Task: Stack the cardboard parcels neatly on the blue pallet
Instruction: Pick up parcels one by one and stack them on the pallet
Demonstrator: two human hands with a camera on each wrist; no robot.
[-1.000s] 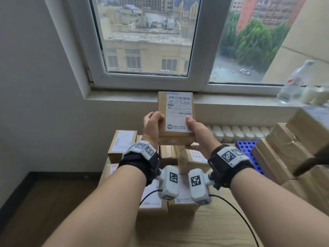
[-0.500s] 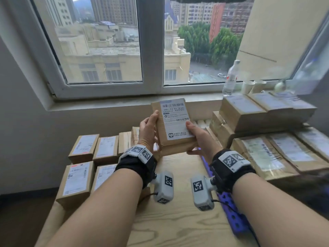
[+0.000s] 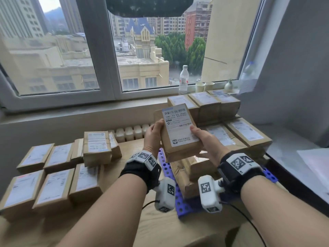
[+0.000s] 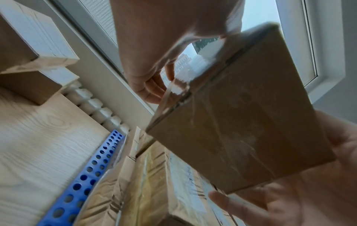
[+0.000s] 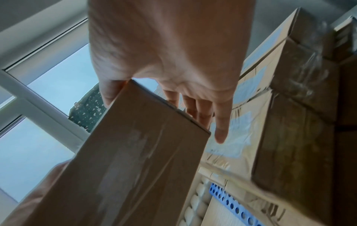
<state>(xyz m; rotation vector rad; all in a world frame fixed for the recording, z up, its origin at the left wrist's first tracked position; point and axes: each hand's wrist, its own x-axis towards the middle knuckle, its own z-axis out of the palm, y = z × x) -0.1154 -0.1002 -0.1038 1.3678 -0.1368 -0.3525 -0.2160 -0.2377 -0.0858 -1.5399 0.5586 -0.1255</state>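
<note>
The left hand [image 3: 153,135] clasps the left long edge of a cardboard parcel [image 3: 179,132], thumb on the labelled top and fingers curled underneath; the right hand [image 3: 204,139] takes the opposite long edge the same way, thumb on the label and fingers spread below. Between them the parcel hangs in the air above the blue pallet [image 3: 167,172], label up, its long axis running away from the person toward the window and tipped slightly up at the far end. The pallet lies directly under and a little to the right of the held parcel, already loaded with a stack of parcels [image 3: 231,132] that rises in steps toward the window side. Judging by that, the coming move is a short carry rightward and down, and the right hand, nearer the stack, would lead the placement. The parcel's long axis roughly matches that of the stacked ones, so little turning seems needed. On the far side of the pallet's left edge, the unsorted parcels [image 3: 58,168] wait on the wooden table [image 3: 124,175].
</note>
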